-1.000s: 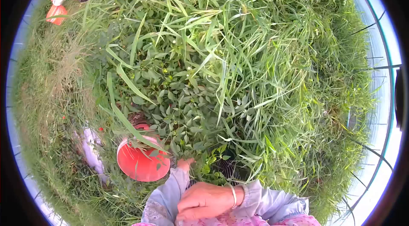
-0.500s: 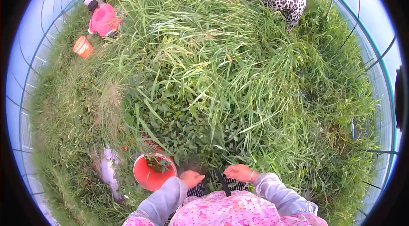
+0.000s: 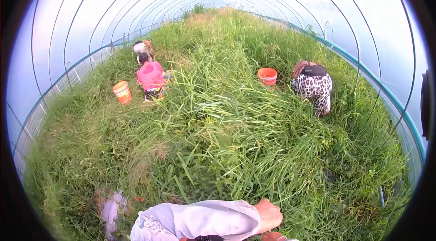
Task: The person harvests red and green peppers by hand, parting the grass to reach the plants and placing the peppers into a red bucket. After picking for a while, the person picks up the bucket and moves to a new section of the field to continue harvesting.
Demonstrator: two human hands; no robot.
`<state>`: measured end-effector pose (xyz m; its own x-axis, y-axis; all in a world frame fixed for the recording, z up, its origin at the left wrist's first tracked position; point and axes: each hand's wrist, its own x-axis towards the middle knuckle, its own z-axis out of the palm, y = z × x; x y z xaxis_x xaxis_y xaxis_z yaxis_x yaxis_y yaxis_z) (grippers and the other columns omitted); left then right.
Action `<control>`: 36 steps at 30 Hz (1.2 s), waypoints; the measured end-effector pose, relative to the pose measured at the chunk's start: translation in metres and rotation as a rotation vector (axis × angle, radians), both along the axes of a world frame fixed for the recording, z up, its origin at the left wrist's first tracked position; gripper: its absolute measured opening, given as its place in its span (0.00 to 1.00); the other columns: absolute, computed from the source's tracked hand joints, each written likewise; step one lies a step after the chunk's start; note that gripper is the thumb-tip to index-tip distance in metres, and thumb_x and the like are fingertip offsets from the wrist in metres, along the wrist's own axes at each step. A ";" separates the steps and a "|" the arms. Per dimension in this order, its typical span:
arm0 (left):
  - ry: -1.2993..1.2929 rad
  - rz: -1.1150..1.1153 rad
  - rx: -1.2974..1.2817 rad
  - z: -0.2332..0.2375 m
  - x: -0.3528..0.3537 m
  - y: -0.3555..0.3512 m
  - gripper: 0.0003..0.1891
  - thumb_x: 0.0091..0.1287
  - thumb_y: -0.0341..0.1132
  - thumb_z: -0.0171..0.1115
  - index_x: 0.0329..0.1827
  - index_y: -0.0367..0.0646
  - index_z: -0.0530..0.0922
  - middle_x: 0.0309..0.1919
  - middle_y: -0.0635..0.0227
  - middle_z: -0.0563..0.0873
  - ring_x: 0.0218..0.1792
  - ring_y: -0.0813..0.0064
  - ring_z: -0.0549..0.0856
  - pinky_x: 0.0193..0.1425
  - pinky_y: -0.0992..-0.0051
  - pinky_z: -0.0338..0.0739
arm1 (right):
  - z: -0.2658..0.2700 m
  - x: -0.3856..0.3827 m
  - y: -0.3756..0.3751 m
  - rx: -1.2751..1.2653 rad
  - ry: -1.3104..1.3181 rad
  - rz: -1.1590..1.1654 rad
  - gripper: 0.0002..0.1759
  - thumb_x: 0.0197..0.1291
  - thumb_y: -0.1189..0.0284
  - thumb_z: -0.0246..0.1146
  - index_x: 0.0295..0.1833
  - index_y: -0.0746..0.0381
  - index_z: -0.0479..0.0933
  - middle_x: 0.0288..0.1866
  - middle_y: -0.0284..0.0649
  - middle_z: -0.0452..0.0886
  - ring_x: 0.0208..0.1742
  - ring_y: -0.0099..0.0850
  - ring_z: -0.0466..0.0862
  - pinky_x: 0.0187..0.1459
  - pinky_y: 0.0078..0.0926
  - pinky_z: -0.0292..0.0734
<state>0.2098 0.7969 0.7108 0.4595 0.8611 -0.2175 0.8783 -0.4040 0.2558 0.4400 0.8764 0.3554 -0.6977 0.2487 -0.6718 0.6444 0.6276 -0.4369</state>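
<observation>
My left hand (image 3: 270, 216) reaches across in front of me from the left, its light grey sleeve (image 3: 204, 219) stretched over the bottom of the view. Its fingers look curled in, and whatever they hold is hidden. Just below it, at the bottom edge, a small part of my right hand (image 3: 274, 236) shows, with a bracelet at the wrist; its fingers are out of sight. Both hands are close together, over the long green grass (image 3: 313, 195).
A person in a pink top (image 3: 151, 75) crouches at the upper left by an orange bucket (image 3: 122, 93), another person (image 3: 141, 49) behind. To the right, a person in spotted trousers (image 3: 313, 85) bends near a red bucket (image 3: 267, 77). Purplish plastic (image 3: 110, 213) lies lower left.
The view has tilted up, showing the tunnel's arched roof. My left arm has swung to the right, across my body, to beside my right hand. The nearby red bucket is no longer seen.
</observation>
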 end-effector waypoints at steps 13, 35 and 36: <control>0.200 -0.196 0.330 0.116 0.023 0.082 0.05 0.51 0.28 0.59 0.29 0.36 0.77 0.25 0.57 0.83 0.31 0.60 0.85 0.30 0.65 0.79 | 0.042 0.024 -0.036 0.017 0.121 -0.284 0.23 0.59 0.52 0.48 0.41 0.58 0.78 0.42 0.48 0.81 0.43 0.49 0.79 0.45 0.40 0.73; 0.005 0.886 -0.206 -0.034 -0.134 -0.173 0.08 0.51 0.27 0.59 0.34 0.40 0.80 0.32 0.59 0.84 0.35 0.64 0.85 0.37 0.67 0.80 | -0.001 -0.019 0.022 -0.032 -0.103 -0.206 0.21 0.57 0.53 0.51 0.42 0.55 0.80 0.43 0.47 0.82 0.48 0.44 0.80 0.50 0.37 0.73; 0.000 0.914 -0.211 -0.037 -0.135 -0.180 0.08 0.51 0.27 0.59 0.34 0.39 0.80 0.32 0.59 0.84 0.35 0.64 0.85 0.36 0.67 0.80 | -0.002 -0.021 0.024 -0.033 -0.104 -0.202 0.21 0.57 0.53 0.51 0.42 0.54 0.80 0.43 0.47 0.82 0.48 0.43 0.80 0.50 0.36 0.73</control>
<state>0.0753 0.6167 0.6743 -0.3759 0.8310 -0.4101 0.8323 0.4973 0.2448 0.4190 0.9002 0.3537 -0.5623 0.3532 -0.7477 0.7983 0.4676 -0.3794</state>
